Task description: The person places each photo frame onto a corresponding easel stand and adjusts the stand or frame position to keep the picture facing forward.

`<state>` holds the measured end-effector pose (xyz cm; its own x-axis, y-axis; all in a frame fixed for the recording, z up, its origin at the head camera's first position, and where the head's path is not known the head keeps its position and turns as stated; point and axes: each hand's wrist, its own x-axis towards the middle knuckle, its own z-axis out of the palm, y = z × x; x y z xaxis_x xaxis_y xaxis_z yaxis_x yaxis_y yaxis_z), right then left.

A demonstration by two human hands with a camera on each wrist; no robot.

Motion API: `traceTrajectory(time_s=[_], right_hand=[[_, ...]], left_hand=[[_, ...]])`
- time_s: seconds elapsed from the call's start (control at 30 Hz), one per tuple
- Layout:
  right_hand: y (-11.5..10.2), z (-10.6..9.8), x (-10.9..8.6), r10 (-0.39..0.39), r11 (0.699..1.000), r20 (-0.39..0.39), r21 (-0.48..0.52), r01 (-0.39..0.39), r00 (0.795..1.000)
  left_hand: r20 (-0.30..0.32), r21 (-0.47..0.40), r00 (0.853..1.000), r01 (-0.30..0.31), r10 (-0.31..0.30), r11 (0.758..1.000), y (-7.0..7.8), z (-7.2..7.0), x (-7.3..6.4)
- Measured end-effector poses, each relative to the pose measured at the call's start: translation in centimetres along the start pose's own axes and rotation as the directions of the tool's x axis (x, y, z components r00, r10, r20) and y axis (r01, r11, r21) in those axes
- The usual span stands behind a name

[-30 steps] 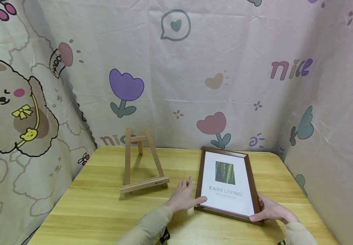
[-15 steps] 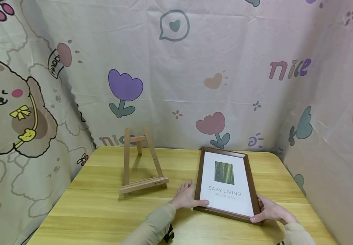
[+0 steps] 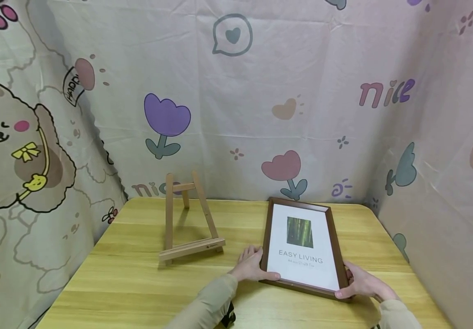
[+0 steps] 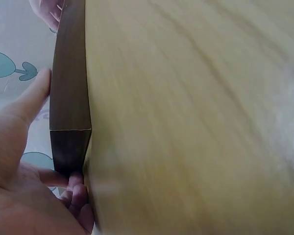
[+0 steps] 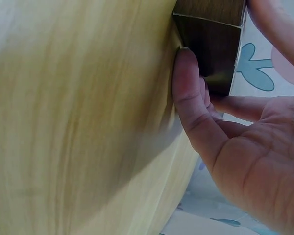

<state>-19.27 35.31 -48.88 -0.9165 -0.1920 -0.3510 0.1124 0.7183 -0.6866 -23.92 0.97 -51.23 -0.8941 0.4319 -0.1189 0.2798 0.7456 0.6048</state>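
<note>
At the near edge, sleeves: two beige fabric sleeves, left (image 3: 207, 301) and right (image 3: 398, 315), enter from below; a dark strap (image 3: 229, 316) shows beside the left sleeve.
Left hand: the left hand (image 3: 252, 266) pinches the frame at its lower left corner, thumb on the front face, fingers curled at the outer side. The left wrist view shows the fingertips low at the corner, close to the tabletop.
Right hand: the right hand (image 3: 364, 281) pinches the lower right corner, thumb on the front, fingers bent around the outside; in the right wrist view one fingertip sits between the corner and the tabletop.
Frame: dark brown rectangular picture frame (image 3: 335, 249), face up on the right half of the tabletop, between the hands. Whether its near edge is raised cannot be told.
Insert: white sheet (image 3: 279, 230) printed "EASY LIVING" under a small green rectangular picture (image 3: 300, 232).
Easel: pale wooden easel (image 3: 192, 249) with a front ledge, upright left of the frame and apart from it.
Tabletop: yellow wood-grain tabletop (image 3: 129, 260) carrying both items.
Backdrop: white printed fabric (image 3: 236, 91) behind and at both sides, with a purple tulip (image 3: 167, 115), a pink flower (image 3: 281, 165) and the word "nice" (image 3: 386, 93).
</note>
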Motion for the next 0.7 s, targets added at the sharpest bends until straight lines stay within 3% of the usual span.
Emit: traceTrajectory(time_s=[0.37, 0.7], right_hand=[[0.72, -0.17, -0.16, -0.128, 0.992, 0.037, 0.022, 0.127, 0.991], [0.15, 0.22, -0.39, -0.056, 0.998, -0.023, -0.035, 0.056, 0.998]], left_hand=[[-0.025, -0.048, 0.999, -0.025, 0.024, 0.999, -0.37, 0.27, -0.08], [-0.08, -0.102, 0.996, -0.042, 0.033, 0.994, -0.51, 0.8, -0.3]])
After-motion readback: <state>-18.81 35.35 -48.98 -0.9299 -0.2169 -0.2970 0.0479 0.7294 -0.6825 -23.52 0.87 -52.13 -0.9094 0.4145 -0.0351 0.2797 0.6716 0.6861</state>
